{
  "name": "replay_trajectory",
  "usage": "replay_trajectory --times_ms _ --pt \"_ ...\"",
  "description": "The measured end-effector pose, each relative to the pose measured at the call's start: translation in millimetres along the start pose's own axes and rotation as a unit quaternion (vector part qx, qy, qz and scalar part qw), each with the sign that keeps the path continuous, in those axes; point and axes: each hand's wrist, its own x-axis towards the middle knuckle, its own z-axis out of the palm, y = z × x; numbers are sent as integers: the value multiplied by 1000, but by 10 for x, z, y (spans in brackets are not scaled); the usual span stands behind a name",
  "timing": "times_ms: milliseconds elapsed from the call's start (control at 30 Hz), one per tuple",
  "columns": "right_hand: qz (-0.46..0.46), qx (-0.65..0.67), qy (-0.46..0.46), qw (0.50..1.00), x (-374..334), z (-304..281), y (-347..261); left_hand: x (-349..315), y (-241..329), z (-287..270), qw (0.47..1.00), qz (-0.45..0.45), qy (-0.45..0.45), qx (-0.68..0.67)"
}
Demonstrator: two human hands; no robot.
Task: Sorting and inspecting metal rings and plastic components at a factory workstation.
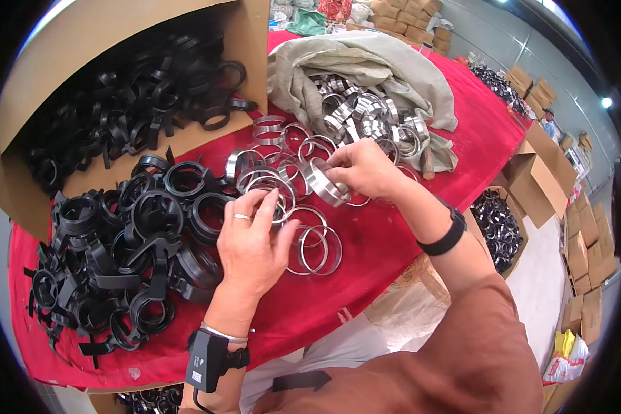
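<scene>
My right hand (pixel 364 169) pinches a wide shiny metal ring (pixel 323 185) between thumb and fingers, tilted above the red cloth. Left of it, my left hand (pixel 254 234) is open, thumb and fingers apart, its fingertips at the edge of a loose group of metal rings (pixel 261 172). Whether those fingertips touch a ring is hard to tell. Several thinner metal rings (pixel 322 250) overlap on the cloth just right of the left thumb. Beside the left hand lies a heap of black plastic rings with tabs (pixel 145 214).
A cardboard box (pixel 252 55) on its side holds more black ring parts. Behind my right hand, an opened fabric sack (pixel 407 79) spills metal rings. Red cloth (pixel 379 241) covers the table. At right, a floor box of dark parts (pixel 495 228) stands near open cartons (pixel 541 172).
</scene>
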Motion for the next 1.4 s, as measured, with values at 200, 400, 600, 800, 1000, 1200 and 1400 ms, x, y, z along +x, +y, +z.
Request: replay_trajectory --times_ms 200,400,600,800,1000,1200,1400 --pt "-120 140 -83 979 -171 379 -428 -28 -47 32 991 -70 15 -114" --pt "-3 -54 73 996 252 -106 45 33 -31 66 993 -78 73 56" --pt "75 -338 73 935 -183 -504 274 19 -41 20 990 -65 78 102" --pt "25 -131 58 989 -423 -357 541 10 81 11 992 28 120 26" --pt "-144 102 91 980 -288 71 235 -21 235 3 993 101 -49 -45" --pt "-94 -270 206 936 -333 -88 249 -69 206 -2 974 153 -167 -7" --pt "-88 -105 148 980 -597 -22 446 -48 200 122 986 104 -124 30"
